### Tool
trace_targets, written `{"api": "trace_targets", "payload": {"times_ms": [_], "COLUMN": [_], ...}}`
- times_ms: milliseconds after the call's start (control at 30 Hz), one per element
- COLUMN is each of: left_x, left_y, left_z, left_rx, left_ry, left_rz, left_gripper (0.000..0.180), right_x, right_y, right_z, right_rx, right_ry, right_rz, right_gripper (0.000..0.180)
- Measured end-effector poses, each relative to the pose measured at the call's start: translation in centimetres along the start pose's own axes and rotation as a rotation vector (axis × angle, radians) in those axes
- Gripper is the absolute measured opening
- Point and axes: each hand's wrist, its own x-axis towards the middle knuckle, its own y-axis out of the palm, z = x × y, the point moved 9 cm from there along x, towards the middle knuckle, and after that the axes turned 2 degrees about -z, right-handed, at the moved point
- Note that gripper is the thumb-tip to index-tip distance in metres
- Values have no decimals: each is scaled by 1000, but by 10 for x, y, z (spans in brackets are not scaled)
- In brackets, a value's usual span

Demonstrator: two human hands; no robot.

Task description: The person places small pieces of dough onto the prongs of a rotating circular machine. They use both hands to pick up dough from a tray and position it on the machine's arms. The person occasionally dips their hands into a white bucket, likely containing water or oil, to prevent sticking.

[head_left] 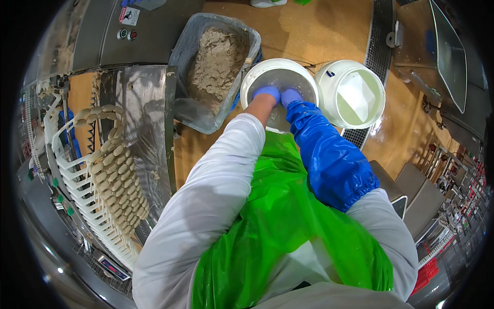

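Both my hands, in purple-blue gloves, reach down into a round white tub [279, 63] holding greyish, cloudy liquid or mix. My left hand [267, 93] dips in at the tub's middle, its forearm bare below the white sleeve. Just to its right, my right hand [291, 96] goes in below a blue sleeve cover [329, 154]. The fingers of both hands are hidden, so whether they hold anything does not show. Left of the tub stands a grey-blue plastic crate [193, 117] with pale, thick ground paste [218, 62]. A second white tub [328, 98] on the right contains something white.
Pale sausage links [116, 177] hang from a row of white hooks [87, 198] at left, beside a metal table [149, 118]. A machine with buttons [126, 34] stands far left. A floor grate [380, 41] and a metal bin [437, 56] are at right. White footwear [267, 2] shows at the top edge.
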Motion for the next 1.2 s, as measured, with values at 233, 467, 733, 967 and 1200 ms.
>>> {"api": "trace_targets", "payload": {"times_ms": [233,467,733,967,1200], "left_x": [1,-52,-155,-267,-362], "left_y": [17,-8,-65,-100,-97], "left_z": [6,-23,-38,16,96], "left_rx": [64,292,135,-250,-125], "left_ry": [62,234,444,704,593], "left_rz": [61,45,-176,-643,-862], "left_gripper": [45,39,40,37,34], "right_x": [-15,-73,-66,-147,-207], "right_y": [-29,-77,-65,-83,-85], "right_z": [9,58,41,96,160], "right_rx": [81,111,30,-192,-614], "right_ry": [-90,-424,-374,-437,-611], "right_rz": [-121,-301,-14,15,18], "right_gripper": [41,46,36,45,56]}}
